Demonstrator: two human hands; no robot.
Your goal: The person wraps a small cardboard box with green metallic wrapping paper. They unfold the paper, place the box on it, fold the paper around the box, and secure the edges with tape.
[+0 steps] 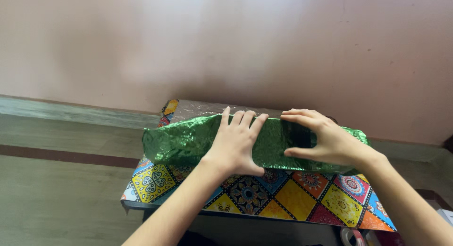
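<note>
Head view: left hand presses flat, fingers spread, on the green foil-wrapped parcel lying across the patterned counter; right hand curls half-closed over its top edge, mid-wrap. Firm creasing looks needed.

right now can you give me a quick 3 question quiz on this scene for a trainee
1. True or false: both hands rest on the green foil wrap.
2. What lies under the wrapped bundle? A) a bare wooden floor B) a table with a colourful patterned cover C) a metal tray
3. Which hand curls its fingers and thumb around the bundle?

Key:
1. True: the left hand lies flat, and the right hand is on it too.
2. B, the patterned table.
3. The right hand.
</note>
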